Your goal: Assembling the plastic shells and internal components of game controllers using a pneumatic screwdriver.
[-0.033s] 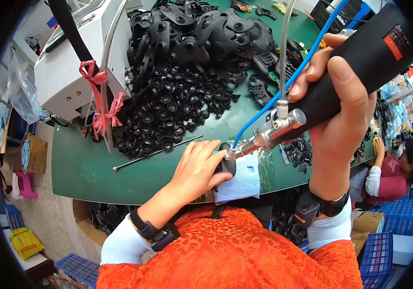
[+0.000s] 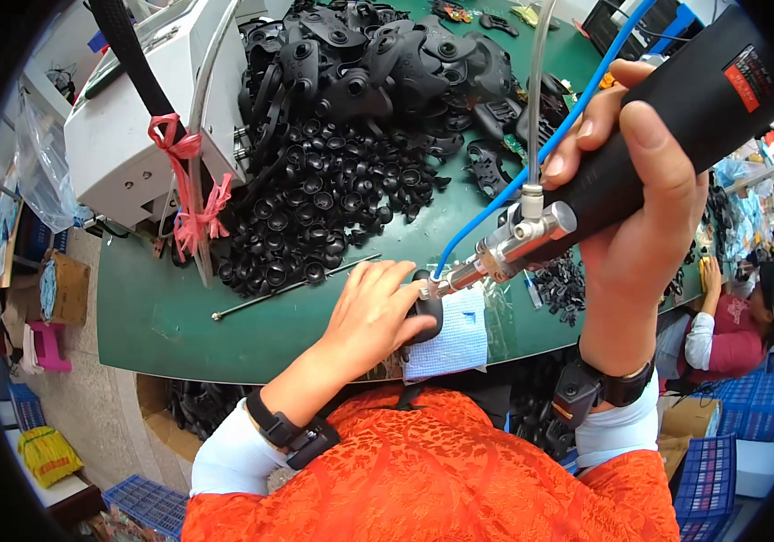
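Note:
My right hand (image 2: 644,194) is closed around the thick black body of a power screwdriver (image 2: 667,126), which slants down toward the left. Its metal nose (image 2: 504,244), joined by a blue hose (image 2: 557,140) and a clear tube (image 2: 534,99), meets a black plastic controller part (image 2: 426,318). My left hand (image 2: 364,312) grips that part, fingers along its far left side and thumb across its near side. The left fingertips lie close to the screwdriver's tip, which hides the exact contact. Beneath the part is a light blue cloth (image 2: 459,348) on the green table (image 2: 292,325).
Small black caps (image 2: 310,199) and black game controller shells (image 2: 360,68) are heaped beyond my left hand. A thin metal rod (image 2: 292,289) lies before them. At the left stands a white machine (image 2: 147,135). A co-worker (image 2: 739,316) sits at the right, near blue crates (image 2: 708,479).
The black part has tilted slightly under the screwdriver's nose, and my left thumb has shifted a little with it. My right hand's grip looks the same.

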Demonstrator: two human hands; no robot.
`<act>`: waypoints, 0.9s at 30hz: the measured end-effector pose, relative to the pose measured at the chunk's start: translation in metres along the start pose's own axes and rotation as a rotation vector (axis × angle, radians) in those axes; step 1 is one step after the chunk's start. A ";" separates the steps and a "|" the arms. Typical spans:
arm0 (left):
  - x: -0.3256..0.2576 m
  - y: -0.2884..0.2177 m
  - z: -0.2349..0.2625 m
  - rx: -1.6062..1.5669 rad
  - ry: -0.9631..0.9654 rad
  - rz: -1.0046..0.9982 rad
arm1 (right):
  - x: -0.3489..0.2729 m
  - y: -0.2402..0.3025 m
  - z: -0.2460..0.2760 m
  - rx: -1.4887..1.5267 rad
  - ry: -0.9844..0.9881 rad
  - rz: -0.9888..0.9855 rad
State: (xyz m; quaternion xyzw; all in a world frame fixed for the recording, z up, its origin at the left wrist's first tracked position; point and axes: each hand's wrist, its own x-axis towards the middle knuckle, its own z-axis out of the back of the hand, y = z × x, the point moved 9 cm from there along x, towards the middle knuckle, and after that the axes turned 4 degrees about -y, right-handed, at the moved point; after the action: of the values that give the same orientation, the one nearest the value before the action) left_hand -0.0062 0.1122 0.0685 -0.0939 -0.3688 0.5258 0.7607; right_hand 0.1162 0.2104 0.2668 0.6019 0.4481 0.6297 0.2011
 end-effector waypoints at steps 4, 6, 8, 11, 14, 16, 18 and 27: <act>0.002 0.006 0.001 0.030 -0.030 -0.076 | 0.012 0.010 0.006 0.049 -0.009 -0.008; -0.005 0.017 0.004 0.053 -0.041 -0.041 | 0.016 0.019 0.006 0.146 0.034 -0.007; -0.009 0.022 0.003 0.070 -0.002 -0.001 | 0.017 0.023 0.010 0.089 0.039 0.010; -0.010 -0.006 -0.001 0.116 0.111 0.043 | 0.011 0.011 0.005 0.038 0.058 0.017; -0.022 -0.010 -0.017 0.124 0.251 0.016 | 0.005 0.000 -0.005 -0.022 0.040 0.035; -0.021 -0.013 -0.021 0.108 0.268 0.001 | 0.003 -0.008 -0.001 -0.023 0.062 0.027; -0.015 -0.022 -0.014 0.137 0.191 -0.095 | 0.002 -0.013 0.000 -0.020 0.083 0.020; -0.009 -0.018 -0.016 0.086 0.316 -0.011 | -0.006 -0.005 -0.022 0.074 0.038 -0.046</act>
State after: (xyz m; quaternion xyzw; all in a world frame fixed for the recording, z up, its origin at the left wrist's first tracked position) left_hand 0.0166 0.1009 0.0627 -0.1410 -0.2222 0.5155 0.8155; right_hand 0.0949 0.2017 0.2620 0.5866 0.4884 0.6191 0.1844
